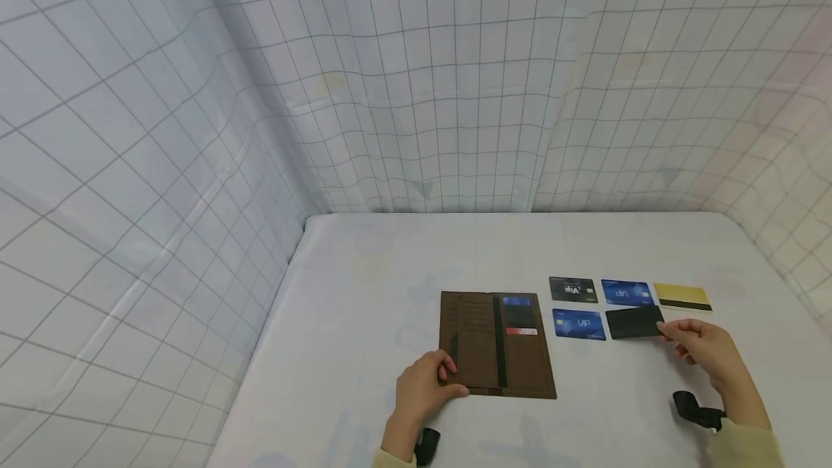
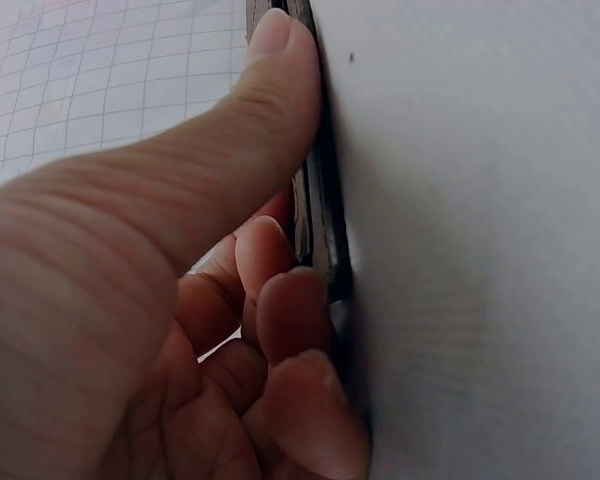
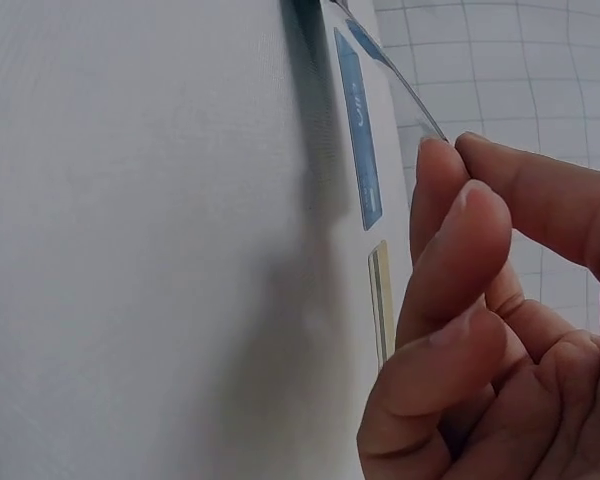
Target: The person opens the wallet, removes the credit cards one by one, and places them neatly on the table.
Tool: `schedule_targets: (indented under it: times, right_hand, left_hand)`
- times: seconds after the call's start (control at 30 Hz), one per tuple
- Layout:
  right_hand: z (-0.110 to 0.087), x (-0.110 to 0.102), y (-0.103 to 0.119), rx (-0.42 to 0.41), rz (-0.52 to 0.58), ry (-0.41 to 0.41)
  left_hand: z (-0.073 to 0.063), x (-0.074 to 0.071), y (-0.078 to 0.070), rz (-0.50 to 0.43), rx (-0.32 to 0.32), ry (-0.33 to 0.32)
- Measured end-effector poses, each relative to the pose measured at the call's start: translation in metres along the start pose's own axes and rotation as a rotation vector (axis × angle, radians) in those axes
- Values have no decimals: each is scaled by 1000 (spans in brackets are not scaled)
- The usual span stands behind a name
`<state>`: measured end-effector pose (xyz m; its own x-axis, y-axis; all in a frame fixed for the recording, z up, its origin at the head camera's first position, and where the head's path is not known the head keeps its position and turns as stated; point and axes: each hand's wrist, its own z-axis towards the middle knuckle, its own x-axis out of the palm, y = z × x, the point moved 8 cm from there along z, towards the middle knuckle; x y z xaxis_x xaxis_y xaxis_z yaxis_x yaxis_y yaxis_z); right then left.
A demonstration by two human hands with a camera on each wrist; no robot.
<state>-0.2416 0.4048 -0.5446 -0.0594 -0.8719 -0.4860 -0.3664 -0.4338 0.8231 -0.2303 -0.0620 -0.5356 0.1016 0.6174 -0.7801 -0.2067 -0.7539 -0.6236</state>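
The person's right hand (image 1: 705,349) is pinching a black card (image 1: 630,323) by its three o'clock end; I can't make out any lettering on it. At its nine o'clock a blue card (image 1: 579,324) reads "VIP", upright. Towards ten, a dark grey card (image 1: 573,290) says "Vip" upside down; at twelve, another blue card (image 1: 627,293) has "VIP" inverted; at two, there's a yellow card (image 1: 682,297) with a black stripe. All lie around three o'clock of the open brown wallet (image 1: 477,360), whose seven o'clock corner the left hand (image 1: 421,390) grips.
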Motion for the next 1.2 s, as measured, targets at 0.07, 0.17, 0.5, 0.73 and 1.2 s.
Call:
schedule_targets:
  times: [0.07,0.17,0.5,0.73,1.2]
  right_hand:
    - [0,0,-1,-2,-5,1]
    - [0,0,-2,8,-18,-2]
    - [5,-2,-10,88,-76,-43]
    - [7,-1,-15,100,-82,-30]
    - [9,-1,-11,88,-104,-7]
  left_hand:
    - [0,0,0,-2,-2,-3]
    - [-1,-1,0,0,-2,-8]
    - [0,0,0,-10,-1,-10]
    - [0,0,0,-7,-3,-9]
    - [0,0,1,-9,-4,-10]
